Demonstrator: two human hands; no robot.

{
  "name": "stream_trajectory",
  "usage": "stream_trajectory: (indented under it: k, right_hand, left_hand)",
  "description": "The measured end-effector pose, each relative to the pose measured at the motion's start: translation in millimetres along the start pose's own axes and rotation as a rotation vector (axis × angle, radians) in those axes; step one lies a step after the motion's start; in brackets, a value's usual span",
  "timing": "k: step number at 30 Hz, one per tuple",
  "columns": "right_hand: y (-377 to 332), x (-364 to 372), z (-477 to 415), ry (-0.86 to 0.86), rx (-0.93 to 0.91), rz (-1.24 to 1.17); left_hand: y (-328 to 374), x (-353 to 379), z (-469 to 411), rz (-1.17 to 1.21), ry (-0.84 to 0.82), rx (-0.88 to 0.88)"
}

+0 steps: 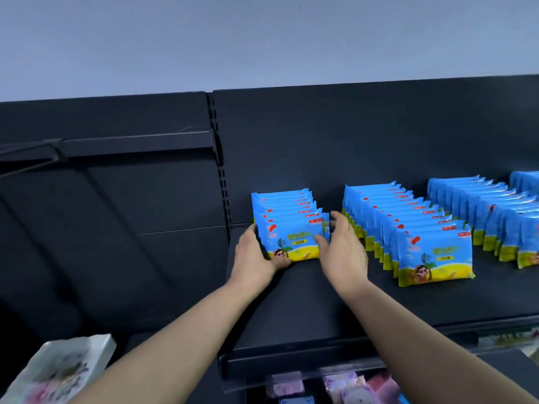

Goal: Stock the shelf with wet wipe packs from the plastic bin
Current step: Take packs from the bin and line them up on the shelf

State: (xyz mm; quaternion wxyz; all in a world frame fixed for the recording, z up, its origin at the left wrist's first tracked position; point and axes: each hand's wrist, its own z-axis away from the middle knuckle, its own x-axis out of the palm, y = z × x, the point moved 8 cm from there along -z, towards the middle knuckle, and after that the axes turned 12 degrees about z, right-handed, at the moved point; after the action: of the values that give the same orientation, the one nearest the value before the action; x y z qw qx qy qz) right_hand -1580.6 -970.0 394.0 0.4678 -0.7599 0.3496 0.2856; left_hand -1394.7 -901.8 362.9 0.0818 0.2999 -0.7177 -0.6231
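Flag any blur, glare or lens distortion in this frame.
Head view: the wide lens tilts and bows the shelf; the wet wipe packs at centre are sharp, with glare on their blue tops; the left hand and right hand look slightly soft; the white bag at lower left and the goods under the shelf are blurred.

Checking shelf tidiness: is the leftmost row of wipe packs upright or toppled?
Upright. The leftmost row stands on edge, fronts facing out, left hand and right hand at its sides.
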Motion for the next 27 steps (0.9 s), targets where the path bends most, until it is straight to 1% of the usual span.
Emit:
stream_trajectory:
  k: [2, 4, 7, 11, 15, 18, 20, 22, 27]
  right_hand:
    - [-1, 9, 1, -0.090, -0.028, 0.014]
    - [-4, 15, 2, -0.136, -0.067, -0.022]
    - [-3, 16, 1, -0.140, -0.059, -0.062]
    - [-1, 13, 6, -0.149, -0.020, -0.106]
    - [2, -1, 14, -0.141, -0.036, -0.053]
    - [10, -9, 23, -0.211, -0.058, 0.022]
    - [11, -13, 34, -0.265, -0.113, 0.088]
    - [6, -19, 50, -0.280, -0.205, 0.111]
    - [-15, -45, 107, -0.251, -0.504, 0.097]
  left_hand:
    - [-3, 3, -4, -0.078, 0.030, 0.010]
    - [-5, 5, -7, -0.120, 0.034, 0.021]
    - [-2, 6, -5, -0.159, 0.030, 0.036]
    - [3, 1, 0, -0.134, 0.049, 0.025]
    - [11, -10, 10, -0.077, 0.084, -0.004]
    - [15, -26, 25, -0.093, 0.111, -0.055]
    - [18, -37, 40, -0.107, 0.138, -0.073]
    - [24, -47, 57, -0.165, 0.171, -0.056]
    - [46, -63, 131, -0.247, 0.345, 0.001]
